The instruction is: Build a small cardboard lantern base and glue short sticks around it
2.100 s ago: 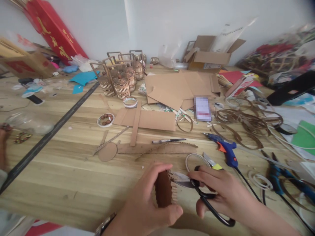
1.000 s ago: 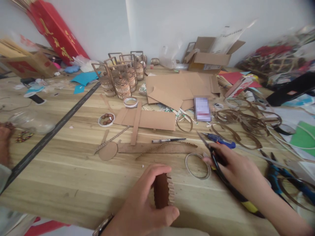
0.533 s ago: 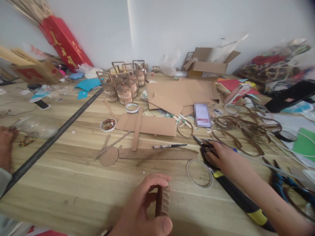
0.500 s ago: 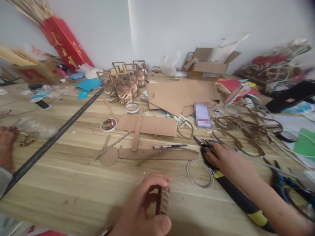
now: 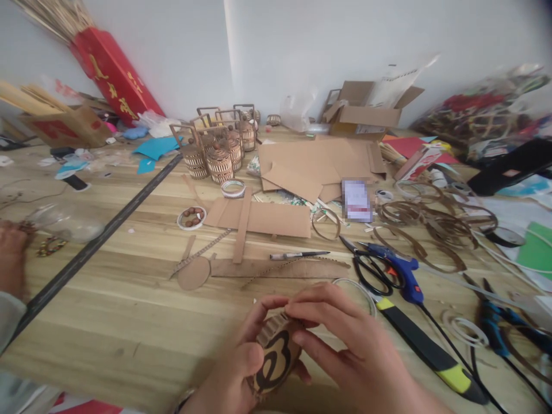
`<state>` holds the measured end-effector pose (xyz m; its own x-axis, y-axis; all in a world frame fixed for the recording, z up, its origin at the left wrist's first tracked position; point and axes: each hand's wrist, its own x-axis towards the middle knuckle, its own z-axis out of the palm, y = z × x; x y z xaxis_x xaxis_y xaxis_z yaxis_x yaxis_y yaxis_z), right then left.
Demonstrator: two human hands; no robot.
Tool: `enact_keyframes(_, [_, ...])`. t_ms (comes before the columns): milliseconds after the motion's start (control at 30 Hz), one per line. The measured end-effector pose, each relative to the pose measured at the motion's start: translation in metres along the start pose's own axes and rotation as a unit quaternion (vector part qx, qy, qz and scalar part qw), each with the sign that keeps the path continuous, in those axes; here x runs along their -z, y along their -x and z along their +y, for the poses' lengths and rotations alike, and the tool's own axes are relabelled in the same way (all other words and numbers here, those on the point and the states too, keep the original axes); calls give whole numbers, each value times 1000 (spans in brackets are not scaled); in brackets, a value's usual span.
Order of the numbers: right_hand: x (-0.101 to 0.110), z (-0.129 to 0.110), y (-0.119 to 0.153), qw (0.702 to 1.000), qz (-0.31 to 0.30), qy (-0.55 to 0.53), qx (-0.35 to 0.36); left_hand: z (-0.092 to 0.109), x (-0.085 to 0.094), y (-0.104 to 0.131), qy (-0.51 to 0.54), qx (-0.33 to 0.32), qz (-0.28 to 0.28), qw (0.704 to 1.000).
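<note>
Near the front edge of the table I hold a small round cardboard piece (image 5: 278,357). Its rim is corrugated, and a black curved mark is printed on the face. My left hand (image 5: 230,365) grips it by the rim from the left, thumb in front. The fingers of my right hand (image 5: 345,339) are closed on its upper right edge. Just beyond my hands lie a white ring (image 5: 365,293), a cardboard strip (image 5: 310,268), a pen (image 5: 299,255) and a cardboard disc (image 5: 194,273).
On the right lie black-handled scissors (image 5: 366,276), a blue glue gun (image 5: 401,267), a yellow-black utility knife (image 5: 431,342) and pliers (image 5: 491,322). Small lidded baskets (image 5: 219,161) stand behind cardboard sheets (image 5: 302,167). Another person's hand (image 5: 12,256) rests at far left.
My right hand has left the scissors and glue gun and come to the round cardboard piece. My left hand has turned the piece so its printed face shows.
</note>
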<state>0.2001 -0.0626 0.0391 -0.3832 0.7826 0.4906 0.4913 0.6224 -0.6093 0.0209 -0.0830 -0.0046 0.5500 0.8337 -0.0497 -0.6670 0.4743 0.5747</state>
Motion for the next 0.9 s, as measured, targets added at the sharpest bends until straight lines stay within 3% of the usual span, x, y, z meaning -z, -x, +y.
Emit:
enact_keyframes(200, [-6, 1, 0, 999, 7, 9, 43, -7, 2, -6, 42, -21, -31, 998])
enact_keyframes(433, [-17, 2, 10, 999, 23, -7, 45, -13, 8, -2, 38, -12, -15, 999])
enact_keyframes(567, [-21, 4, 13, 995, 0, -66, -74, -12, 6, -7, 80, 12, 17, 997])
enact_keyframes(700, [-26, 6, 18, 961, -44, -148, -231, -7, -1, -12, 101, 90, 72, 988])
enact_keyframes(900, [-44, 8, 39, 902, -48, -311, -296, -3, -6, -12, 86, 91, 187, 974])
